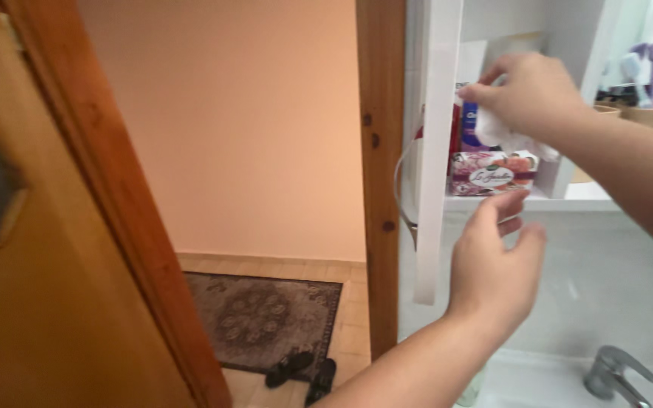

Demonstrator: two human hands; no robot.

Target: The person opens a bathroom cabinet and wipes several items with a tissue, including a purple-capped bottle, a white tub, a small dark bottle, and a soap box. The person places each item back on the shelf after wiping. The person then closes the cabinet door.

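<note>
At frame left we see one brown wooden door. One white shelf, upper right, carries one flowered tissue box. Our right hand pinches one white tissue above it; our left hand below spreads its fingers.

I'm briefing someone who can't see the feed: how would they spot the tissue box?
Find the white shelf unit right of the wooden door frame. The tissue box lies on its shelf, between the left hand and the right hand. Unlike the bottles behind, it is low and flowered, with a tissue sticking up.
</note>
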